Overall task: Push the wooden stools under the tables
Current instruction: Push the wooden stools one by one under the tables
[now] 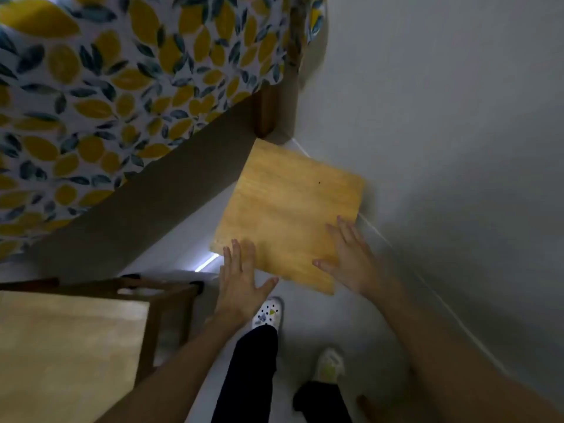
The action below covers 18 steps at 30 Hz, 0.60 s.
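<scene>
A wooden stool (287, 209) with a square light-wood seat stands on the pale floor beside the wall, its far corner near the table leg (266, 111). The table (91, 102) carries a cloth printed with yellow lemons and dark leaves and fills the upper left. My left hand (239, 279) hovers with spread fingers at the seat's near left corner. My right hand (351, 257) lies flat with fingers apart on the seat's near right edge. Neither hand grips anything.
A second wooden stool (70, 346) with a pale seat stands at the lower left, close to my left arm. A grey wall (457, 132) runs along the right. My feet in white patterned shoes (268, 314) stand on the floor below the hands.
</scene>
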Available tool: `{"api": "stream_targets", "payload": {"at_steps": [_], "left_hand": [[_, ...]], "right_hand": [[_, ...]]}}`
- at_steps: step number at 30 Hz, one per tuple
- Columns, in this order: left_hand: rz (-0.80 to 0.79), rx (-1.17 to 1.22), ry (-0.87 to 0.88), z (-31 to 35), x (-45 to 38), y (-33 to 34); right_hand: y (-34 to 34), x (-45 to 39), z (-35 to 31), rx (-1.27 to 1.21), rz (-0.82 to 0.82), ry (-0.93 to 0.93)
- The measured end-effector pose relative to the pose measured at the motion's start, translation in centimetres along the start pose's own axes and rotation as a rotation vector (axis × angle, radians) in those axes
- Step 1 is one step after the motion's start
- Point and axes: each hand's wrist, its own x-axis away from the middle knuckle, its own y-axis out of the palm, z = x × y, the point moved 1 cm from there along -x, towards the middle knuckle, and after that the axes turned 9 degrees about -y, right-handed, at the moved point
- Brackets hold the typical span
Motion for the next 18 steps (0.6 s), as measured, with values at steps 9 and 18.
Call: {"api": "stream_targets", "payload": {"at_steps": [9,18], "left_hand": [[0.130,-0.027,-0.220,2.3,-2.5,7.7],[0.215,-0.134,-0.289,2.0,-3.3,7.7]], "right_hand": [[3.2,-3.5,8.2,0.220,-0.019,-0.278],[4.4,-5.0,9.4,0.167,-0.048,-0.428]]}}
